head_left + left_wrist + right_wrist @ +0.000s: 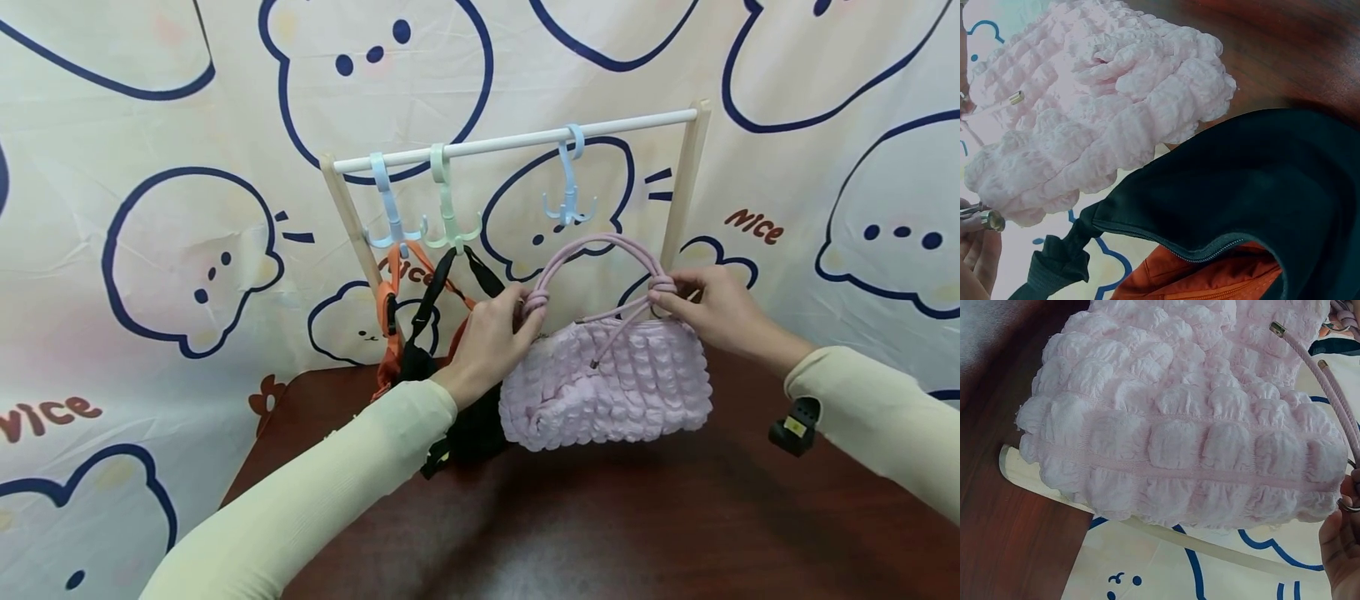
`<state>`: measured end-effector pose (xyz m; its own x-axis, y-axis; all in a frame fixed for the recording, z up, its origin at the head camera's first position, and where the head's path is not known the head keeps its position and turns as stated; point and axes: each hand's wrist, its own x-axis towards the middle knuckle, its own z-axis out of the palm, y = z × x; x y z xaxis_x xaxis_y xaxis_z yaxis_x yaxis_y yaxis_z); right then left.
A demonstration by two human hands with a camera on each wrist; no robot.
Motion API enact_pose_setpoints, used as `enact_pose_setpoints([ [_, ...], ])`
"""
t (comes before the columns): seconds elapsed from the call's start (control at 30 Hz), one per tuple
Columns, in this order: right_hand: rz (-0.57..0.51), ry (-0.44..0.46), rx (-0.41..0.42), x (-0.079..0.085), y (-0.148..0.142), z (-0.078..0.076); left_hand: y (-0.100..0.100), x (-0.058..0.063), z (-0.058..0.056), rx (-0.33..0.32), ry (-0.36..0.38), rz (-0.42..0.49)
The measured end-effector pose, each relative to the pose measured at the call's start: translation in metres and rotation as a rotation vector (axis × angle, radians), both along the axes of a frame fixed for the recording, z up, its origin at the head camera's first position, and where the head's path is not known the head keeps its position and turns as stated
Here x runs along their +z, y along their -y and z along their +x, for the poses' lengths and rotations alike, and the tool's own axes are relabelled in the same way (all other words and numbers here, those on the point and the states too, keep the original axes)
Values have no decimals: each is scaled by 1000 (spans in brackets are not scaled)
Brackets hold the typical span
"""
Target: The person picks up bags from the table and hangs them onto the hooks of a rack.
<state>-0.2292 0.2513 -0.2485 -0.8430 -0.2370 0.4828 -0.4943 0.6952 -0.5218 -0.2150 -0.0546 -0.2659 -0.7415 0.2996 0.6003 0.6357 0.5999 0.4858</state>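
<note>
A pale pink puffy handbag (615,387) hangs between my two hands in front of the rack, seemingly above the table. My left hand (495,333) pinches the left knotted end of its pink cord handle (600,240). At the opposite end, my right hand (708,307) pinches the other knot. The handle arches up between them, below a light blue hook (568,187) that bears nothing. In the right wrist view the quilted side of the handbag (1179,437) fills the middle, with right fingers (1338,544) by a metal ring.
A white rail (517,143) on wooden posts stands at the back. From another blue hook (390,204) hangs an orange bag (386,333); from a green hook (447,200), a black bag (1222,175), close to my left forearm. The dark brown table (600,525) lies below.
</note>
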Motion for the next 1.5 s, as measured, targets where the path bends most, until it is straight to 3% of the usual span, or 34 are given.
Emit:
enact_pose_setpoints([
  [0.63,3,-87,17,20,12,1,3,13,-1,-12,-105,66],
  [0.83,-14,-68,27,25,17,1,5,16,-2,-13,-137,90],
  [1.27,-46,-70,59,28,27,1,5,23,-4,-7,-118,157],
  [1.5,-76,-48,47,31,33,-1,4,28,-6,33,-140,171],
])
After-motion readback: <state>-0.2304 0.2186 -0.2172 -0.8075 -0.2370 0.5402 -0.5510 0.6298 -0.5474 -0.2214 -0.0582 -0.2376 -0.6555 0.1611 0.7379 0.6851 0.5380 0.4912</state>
